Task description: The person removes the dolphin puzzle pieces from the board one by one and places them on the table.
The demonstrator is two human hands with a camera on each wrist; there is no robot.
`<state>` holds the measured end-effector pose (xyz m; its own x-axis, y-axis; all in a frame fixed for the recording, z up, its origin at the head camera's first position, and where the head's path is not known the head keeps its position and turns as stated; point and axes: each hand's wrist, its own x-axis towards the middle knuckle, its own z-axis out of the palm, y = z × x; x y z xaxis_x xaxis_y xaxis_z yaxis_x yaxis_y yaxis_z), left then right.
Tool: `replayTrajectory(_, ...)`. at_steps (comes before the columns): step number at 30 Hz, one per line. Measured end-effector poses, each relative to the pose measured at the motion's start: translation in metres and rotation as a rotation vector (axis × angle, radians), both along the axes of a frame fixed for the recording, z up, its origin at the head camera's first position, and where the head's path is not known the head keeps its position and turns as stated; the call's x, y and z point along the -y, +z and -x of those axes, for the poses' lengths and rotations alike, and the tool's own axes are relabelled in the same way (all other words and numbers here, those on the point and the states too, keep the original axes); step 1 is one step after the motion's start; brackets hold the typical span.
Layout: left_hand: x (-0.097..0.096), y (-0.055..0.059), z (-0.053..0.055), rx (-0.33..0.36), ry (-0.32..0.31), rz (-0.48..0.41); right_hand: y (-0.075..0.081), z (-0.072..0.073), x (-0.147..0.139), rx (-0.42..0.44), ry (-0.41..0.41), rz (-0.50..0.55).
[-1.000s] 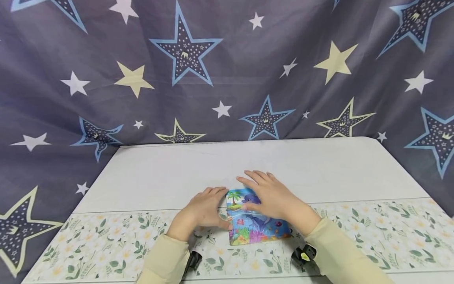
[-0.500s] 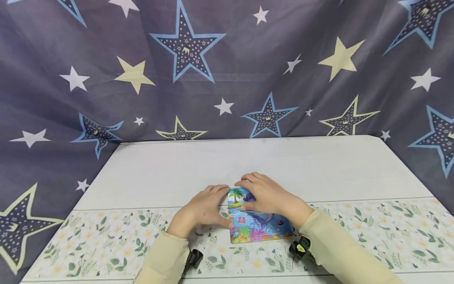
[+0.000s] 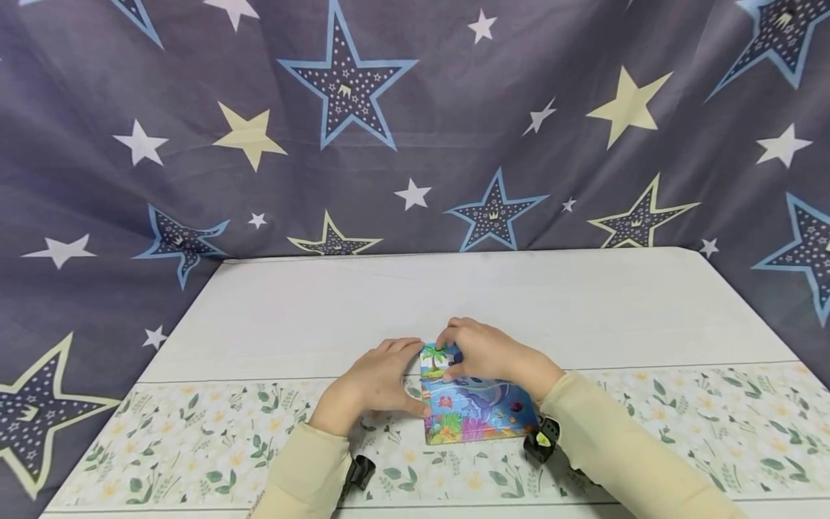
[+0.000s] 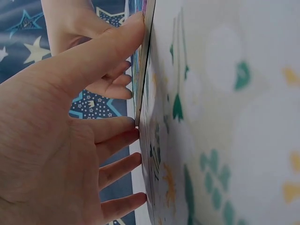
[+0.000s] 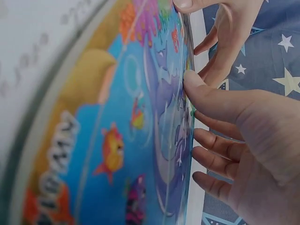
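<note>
A flat, thin square board with a bright sea picture (image 3: pixel 480 404) of dolphins, fish, coral and a palm tree lies on the table; straight pale lines cross its surface. My left hand (image 3: pixel 376 382) spans the board's left side, thumb near the lower edge and fingers at the upper left corner. In the left wrist view, the thumb (image 4: pixel 126 35) touches the board's thin edge. My right hand (image 3: pixel 493 353) reaches over the upper part. Its thumb (image 5: pixel 194 82) rests on the picture, the other fingertips along the far side. A gap shows between thumb and fingers.
The white table (image 3: pixel 311 310) has a floral strip (image 3: pixel 227 440) across its front part. A dark star-patterned curtain (image 3: pixel 402 173) rises behind the table and along both sides. Black wrist cameras (image 3: pixel 541 440) sit below both sleeves.
My right hand has come down and inward onto the upper part of the board, its spread fingers drawing closer to the thumb. The left hand keeps its place at the left edge.
</note>
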<state>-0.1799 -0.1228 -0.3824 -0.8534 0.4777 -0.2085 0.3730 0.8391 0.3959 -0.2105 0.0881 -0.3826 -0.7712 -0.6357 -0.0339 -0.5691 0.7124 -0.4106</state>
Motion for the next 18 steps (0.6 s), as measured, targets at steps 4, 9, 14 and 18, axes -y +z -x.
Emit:
replayTrajectory(4, 0.0, -0.0003, -0.0004, 0.009, 0.007, -0.011, 0.0006, 0.0027, 0.0011, 0.04, -0.002, 0.007)
replayTrajectory(9, 0.0009, -0.0018, 0.0002, 0.015, 0.013, -0.02, 0.0011, 0.0073, 0.0038, 0.057, 0.012, 0.02)
replayTrajectory(14, 0.0009, -0.001, 0.001, 0.011, 0.008, -0.011, 0.0017, 0.0097, 0.0055, 0.054, 0.015, 0.017)
replayTrajectory(18, 0.0008, -0.0009, 0.0015, 0.014, 0.002, 0.0, 0.0013, 0.0087, 0.0064, 0.056, -0.01, 0.017)
